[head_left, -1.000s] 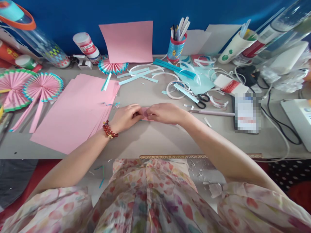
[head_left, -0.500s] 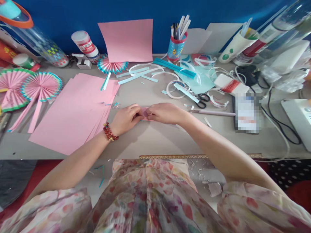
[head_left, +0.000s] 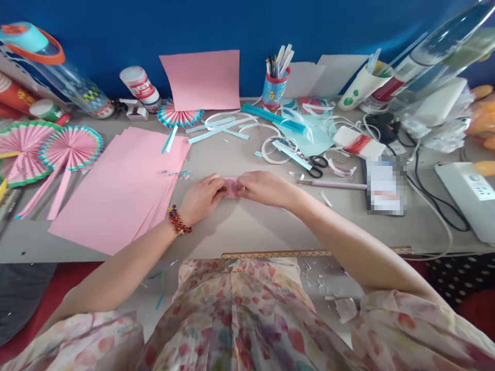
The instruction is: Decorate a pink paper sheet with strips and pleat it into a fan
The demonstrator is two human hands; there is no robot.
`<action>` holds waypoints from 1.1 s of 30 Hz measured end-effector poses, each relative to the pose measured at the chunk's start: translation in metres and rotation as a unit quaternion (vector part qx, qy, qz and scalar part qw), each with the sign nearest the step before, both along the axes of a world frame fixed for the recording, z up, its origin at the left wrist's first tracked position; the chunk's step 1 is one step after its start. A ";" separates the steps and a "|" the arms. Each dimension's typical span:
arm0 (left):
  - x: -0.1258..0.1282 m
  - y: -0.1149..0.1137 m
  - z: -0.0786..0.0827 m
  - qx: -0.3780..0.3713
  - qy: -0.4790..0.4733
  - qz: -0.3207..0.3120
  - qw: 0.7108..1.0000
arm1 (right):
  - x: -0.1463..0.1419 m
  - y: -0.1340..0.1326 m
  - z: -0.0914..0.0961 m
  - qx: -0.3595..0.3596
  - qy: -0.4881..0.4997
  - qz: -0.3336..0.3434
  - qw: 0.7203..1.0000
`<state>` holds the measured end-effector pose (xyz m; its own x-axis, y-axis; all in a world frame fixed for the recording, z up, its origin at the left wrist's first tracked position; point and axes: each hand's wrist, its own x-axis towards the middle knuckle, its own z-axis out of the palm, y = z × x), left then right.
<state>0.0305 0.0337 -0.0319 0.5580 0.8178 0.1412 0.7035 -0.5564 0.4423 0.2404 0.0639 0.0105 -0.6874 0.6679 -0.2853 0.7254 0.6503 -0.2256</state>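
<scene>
Between my two hands lies a small folded strip of pink paper (head_left: 232,187) on the grey desk. My left hand (head_left: 204,197) pinches its left end, fingers closed, with a red bead bracelet on that wrist. My right hand (head_left: 260,187) grips the right end with curled fingertips. Most of the strip is hidden under the fingers. A stack of pink paper sheets (head_left: 124,180) spreads out left of my left hand. To the right of my right hand lie a pale-handled craft knife (head_left: 336,184) and black-handled scissors (head_left: 317,166).
Finished pink paper fans (head_left: 71,148) lie at the far left. Behind stand a propped pink sheet (head_left: 204,80), a glue bottle (head_left: 139,85) and a pen cup (head_left: 276,87). Blue and white strips, a thread card (head_left: 358,141), a phone (head_left: 386,185) and cables crowd the right side.
The camera view has tilted slightly upward, so the desk things sit lower in the picture. Both hands stay on the pink strip, with only a slight shift of the fingers.
</scene>
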 end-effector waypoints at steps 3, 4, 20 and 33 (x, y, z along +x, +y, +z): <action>0.000 0.001 0.000 -0.004 -0.004 -0.005 1.000 | 0.016 -0.009 0.001 0.044 -0.020 -0.018 0.999; -0.001 0.001 0.000 -0.005 -0.006 -0.005 1.000 | 0.021 -0.012 0.001 0.054 -0.027 -0.033 0.998; 0.000 0.001 0.002 -0.023 0.022 0.019 0.999 | 0.036 -0.009 -0.006 0.020 -0.024 -0.083 0.996; 0.002 0.001 0.005 -0.024 0.026 0.017 0.999 | 0.038 -0.011 -0.009 0.036 -0.011 -0.080 0.996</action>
